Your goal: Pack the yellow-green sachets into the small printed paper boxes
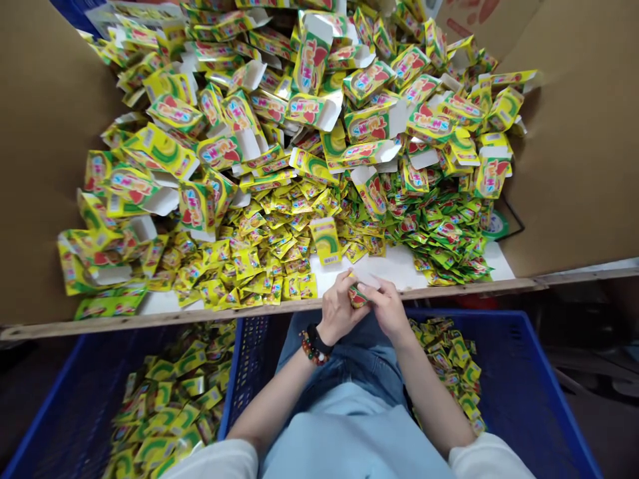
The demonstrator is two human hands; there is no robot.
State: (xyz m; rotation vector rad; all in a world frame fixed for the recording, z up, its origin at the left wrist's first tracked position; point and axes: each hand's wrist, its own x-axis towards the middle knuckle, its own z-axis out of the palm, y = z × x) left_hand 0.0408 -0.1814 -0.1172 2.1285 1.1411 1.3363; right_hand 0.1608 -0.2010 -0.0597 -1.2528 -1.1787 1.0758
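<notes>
Both my hands meet at the table's front edge around one small candy box (357,297) with a raised white flap. My left hand (337,309), wearing a dark band and beads at the wrist, is closed around the box from the left. From the right, my right hand (387,310) pinches the box near its flap. Just beyond my hands a yellow-green box (325,241) lies on the white surface. Loose yellow sachets (259,259) spread to the left of it, and green sachets (449,239) are heaped to the right.
A large pile of open-flapped boxes (309,110) covers the back of the table. Cardboard walls (579,166) stand on both sides. Below the wooden front edge (279,310) are a left blue crate (60,406) and a right blue crate (544,392), both holding boxes.
</notes>
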